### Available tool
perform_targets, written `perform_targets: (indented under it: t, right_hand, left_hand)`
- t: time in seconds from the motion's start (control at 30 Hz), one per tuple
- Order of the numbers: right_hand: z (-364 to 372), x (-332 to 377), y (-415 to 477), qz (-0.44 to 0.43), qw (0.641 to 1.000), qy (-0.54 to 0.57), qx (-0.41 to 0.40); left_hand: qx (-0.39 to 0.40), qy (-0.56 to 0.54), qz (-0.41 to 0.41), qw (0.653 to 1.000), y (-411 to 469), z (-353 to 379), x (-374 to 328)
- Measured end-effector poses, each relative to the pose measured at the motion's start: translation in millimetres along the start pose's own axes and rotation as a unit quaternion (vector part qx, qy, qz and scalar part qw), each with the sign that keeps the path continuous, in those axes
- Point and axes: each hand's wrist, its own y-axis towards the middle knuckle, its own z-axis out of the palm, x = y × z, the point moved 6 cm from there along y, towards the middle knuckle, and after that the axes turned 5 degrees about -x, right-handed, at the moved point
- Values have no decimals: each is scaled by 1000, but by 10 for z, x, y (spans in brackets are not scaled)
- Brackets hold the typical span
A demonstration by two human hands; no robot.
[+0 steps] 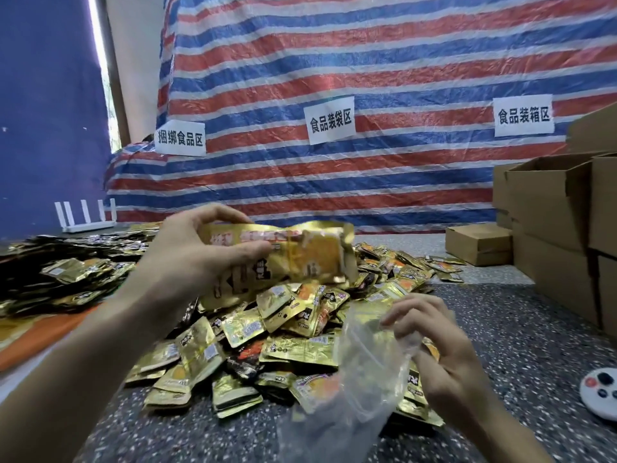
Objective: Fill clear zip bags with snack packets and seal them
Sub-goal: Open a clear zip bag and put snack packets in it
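Right fingers (412,311) pinching clear zip bag (360,382) rim, left fingers (217,213) gripping gold packets (300,253) above heap (287,332)

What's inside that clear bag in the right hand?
The clear zip bag, pinched by the right hand, looks empty; the pile of gold snack packets shows through it from behind. Its blurred bottom is unclear. The left hand holds a stack of packets outside it.

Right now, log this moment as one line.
left hand: grips snack packets | right hand: holds clear bag | packets: above pile, outside bag
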Motion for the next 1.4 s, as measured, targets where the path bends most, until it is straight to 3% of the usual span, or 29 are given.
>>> perform_targets:
  t: [0.1,0.27,0.37,0.5,0.63,0.83,0.9,1.07,1.23,1.3,1.4]
  right_hand:
    - [27,191,71,-80,991,-110,0]
    - [81,451,67,-147,974,-173,-9]
    - [76,485,55,-146,975,-169,-19]
    - [12,408,82,-67,993,-83,-55]
    - [117,427,137,-44,997,-23,-51]
    - [337,518,224,-111,992,-44,-33]
    - [352,423,219,-99,995,-3,-34]
    - [265,66,145,-39,989,130,-66]
    - [315,-45,-35,-77,989,113,-51]
    - [284,-6,-30,-87,987,123,-58]
    - [193,92,-4,-121,981,116,-97]
  left_hand:
    - [12,44,42,998,-106,113,-270]
    - [21,219,89,971,-164,440,-439]
    - [42,286,78,954,-96,490,-466]
    - [86,396,59,913,-12,527,-372]
    - [134,398,18,908,22,695,-118]
    - [201,439,-43,875,71,847,276]
    - [214,434,-60,873,89,806,332]
    - [215,461,-21,860,100,763,289]
    - [308,516,25,799,-3,965,363]
    - [308,511,49,801,-8,1032,360]
    - [291,439,47,849,45,1091,294]
